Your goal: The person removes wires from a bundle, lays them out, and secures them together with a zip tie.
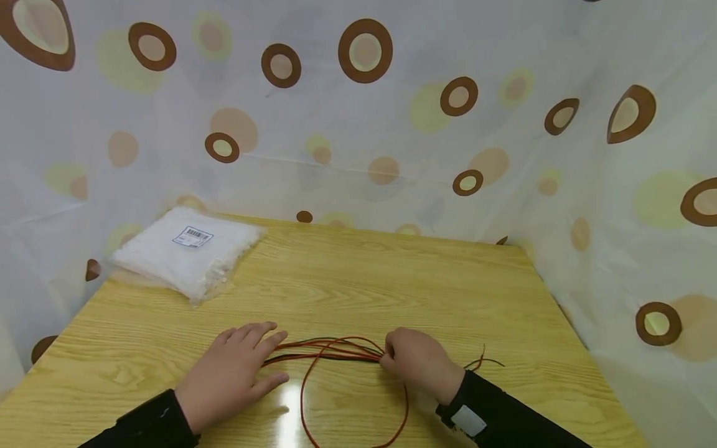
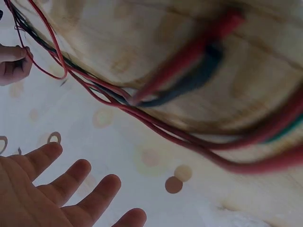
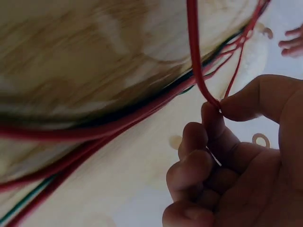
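A bundle of red, black and green wires [image 1: 347, 358] lies across the near part of the table. One red wire [image 1: 303, 392] bends out of it in a wide loop toward the front edge. My right hand [image 1: 417, 361] pinches this red wire between thumb and index finger, as the right wrist view shows, the other fingers curled in. At the bundle's left end, my left hand [image 1: 229, 376] has its fingers spread and holds nothing; in the left wrist view its fingers [image 2: 99, 194] appear apart from the wires. Loose wire ends [image 1: 480, 361] stick out beyond the right hand.
A clear plastic bag of white material [image 1: 185, 249] with a barcode label [image 1: 193, 236] rests at the table's back left. Light sheeting with brown and yellow circles [image 1: 364, 124] hangs behind and along both sides of the wooden table [image 1: 392, 280].
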